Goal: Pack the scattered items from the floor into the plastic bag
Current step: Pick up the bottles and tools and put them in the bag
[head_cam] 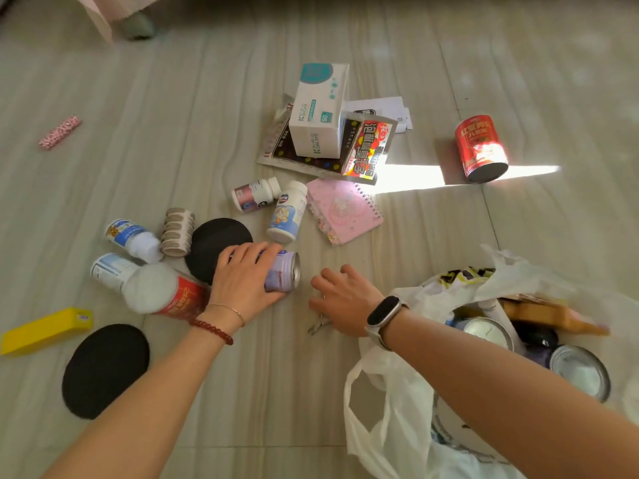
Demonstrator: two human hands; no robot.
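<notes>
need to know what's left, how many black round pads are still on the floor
2: one black pad lies near the yellow block; the other is partly under the left hand. The bag may hide more.

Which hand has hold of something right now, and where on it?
The left hand grips the purple can around its side. The right hand rests over small metal clippers; hold unclear.

Glossy metal can (283, 271), thin white plastic bag (390, 402), matt black fabric pads (103, 369)

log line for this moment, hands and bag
left hand: grips purple can on floor | right hand: over small metal tool, grip unclear | bag: open, cans inside | red can: unpacked
</notes>
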